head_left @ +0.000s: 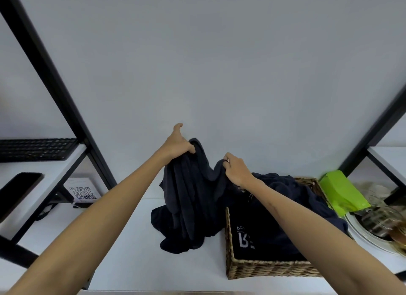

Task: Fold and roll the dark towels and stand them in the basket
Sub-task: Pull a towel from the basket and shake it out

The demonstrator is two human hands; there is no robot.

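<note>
Two hands, one dark towel (193,198) lifted off the table (123,250)

Left hand (179,144) and right hand (236,170) each pinch its top edge so it hangs open, probably hunting corners before folding; more dark cloth fills the basket (272,269) beside it.

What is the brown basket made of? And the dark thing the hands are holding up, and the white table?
The brown woven basket looks like wicker or seagrass: braided, rough strands show along its wall. The dark navy towel, gripped by the left hand and right hand, looks like soft matte cloth, since it droops in folds. The white table looks smooth, perhaps laminate; I cannot tell.
</note>
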